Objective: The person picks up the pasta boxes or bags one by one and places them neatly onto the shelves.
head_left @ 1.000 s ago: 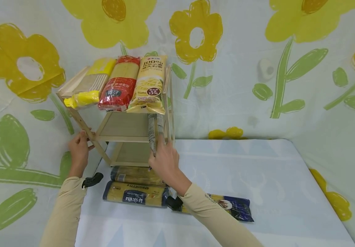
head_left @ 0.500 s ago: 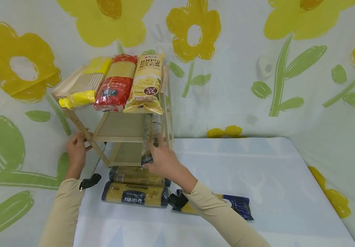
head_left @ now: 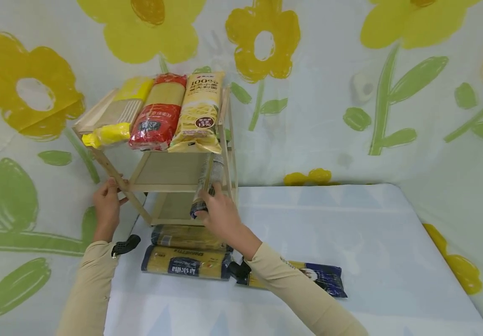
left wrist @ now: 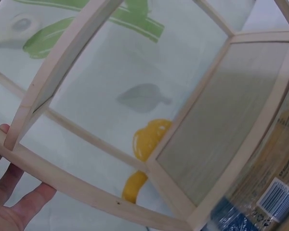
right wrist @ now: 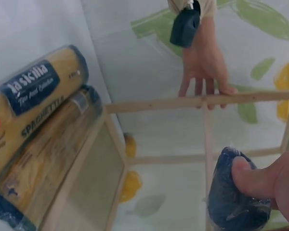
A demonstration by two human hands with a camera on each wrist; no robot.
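Observation:
A three-tier wooden rack point(head_left: 163, 188) stands on the left part of the table. My left hand point(head_left: 107, 205) holds its left side post, thumb and fingers to either side of the wood. At the right end of the middle shelf, my right hand point(head_left: 224, 217) grips the near end of a spaghetti packet point(head_left: 211, 172), which slants out past the shelf's front edge. In the right wrist view, my thumb presses the dark blue wrapper end point(right wrist: 231, 197). On the top shelf lie a yellow pasta packet point(head_left: 125, 105), a red one point(head_left: 159, 109) and a cream one point(head_left: 199, 109).
Two spaghetti packets, one labelled la sicilia point(head_left: 187, 262) and one behind it point(head_left: 188, 237), lie before the rack. Another blue-ended packet point(head_left: 325, 279) lies partly under my right forearm. A flower-printed curtain point(head_left: 317, 93) hangs behind the table point(head_left: 376, 233).
My right hand has drawn the packet's near end forward and left, then moved it slightly back toward the shelf. My left hand stays on the rack post.

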